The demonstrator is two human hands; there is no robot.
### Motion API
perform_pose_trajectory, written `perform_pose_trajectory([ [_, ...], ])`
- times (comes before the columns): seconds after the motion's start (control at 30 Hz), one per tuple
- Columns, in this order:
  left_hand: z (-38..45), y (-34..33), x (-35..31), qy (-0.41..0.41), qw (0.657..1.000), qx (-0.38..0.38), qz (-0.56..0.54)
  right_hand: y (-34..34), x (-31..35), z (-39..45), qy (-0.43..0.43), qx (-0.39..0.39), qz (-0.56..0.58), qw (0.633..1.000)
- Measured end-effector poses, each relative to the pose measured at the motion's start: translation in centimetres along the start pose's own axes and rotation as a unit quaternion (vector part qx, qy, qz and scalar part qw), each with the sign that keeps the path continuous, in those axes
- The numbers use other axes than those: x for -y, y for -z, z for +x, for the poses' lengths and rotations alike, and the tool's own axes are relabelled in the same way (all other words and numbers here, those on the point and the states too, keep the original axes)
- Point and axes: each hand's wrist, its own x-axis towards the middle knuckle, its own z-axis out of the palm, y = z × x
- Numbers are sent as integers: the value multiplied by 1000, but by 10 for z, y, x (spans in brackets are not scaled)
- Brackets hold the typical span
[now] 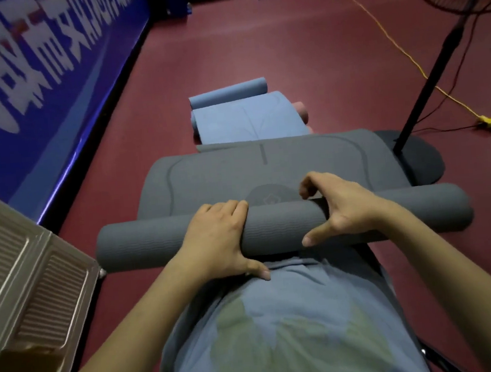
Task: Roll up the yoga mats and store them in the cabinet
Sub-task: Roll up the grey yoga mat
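A grey yoga mat (266,166) lies on the dark red floor, its near end wound into a thick roll (142,242) that runs across the view. My left hand (219,238) grips the roll left of centre, fingers over the top and thumb underneath. My right hand (338,204) holds it right of centre, fingers curled over the far side and thumb spread along the front. Beyond the grey mat lies a blue yoga mat (247,117), partly flat with a rolled far end. A pink roll (303,112) shows at its right edge.
A metal cabinet (24,282) with ribbed panels stands at the near left. A blue banner (35,70) lines the left wall. A black fan stand (441,59) rises at the right, with a yellow cord (388,36) and red wires trailing over the floor.
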Motion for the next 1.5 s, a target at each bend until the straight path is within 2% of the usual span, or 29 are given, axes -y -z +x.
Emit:
perform_pose_trajectory([
  [0.13, 18, 2, 16, 12, 998, 50, -43, -4, 3, 2, 20, -36, -57, 998],
  [0.33, 40, 14, 33, 32, 986, 133, -98, -12, 18, 8, 13, -21, -220, 975],
  [0.4, 45, 13, 33, 33, 986, 129, -104, -17, 22, 12, -10, -8, -263, 965],
  [0.47, 45, 10, 31, 28, 992, 84, -95, -16, 21, 17, -25, 9, -281, 959],
  [0.6, 37, -2, 22, 21, 996, -55, -73, -6, 15, 25, -30, 38, -250, 967],
  [0.73, 34, -7, 23, 13, 991, -105, -87, 0, 13, 35, -22, 63, -217, 974],
  [0.9, 30, 4, 21, 38, 995, -57, -67, 14, 15, 51, -38, 119, -158, 980],
  [1.0, 24, -5, 19, 25, 998, -24, -45, 23, 18, 60, -49, 160, -138, 976],
  [1.1, 23, -17, 21, 18, 998, -51, -15, 27, 19, 64, -51, 174, -122, 976],
  [1.2, 28, -21, 21, 27, 998, -63, -1, 24, 16, 64, -49, 161, -118, 979],
  [1.33, 38, -13, 26, 42, 999, -9, -23, 18, 12, 60, -44, 100, -82, 991],
  [1.5, 56, -1, 36, 25, 998, 35, -39, 13, 6, 58, -19, 22, -100, 995],
])
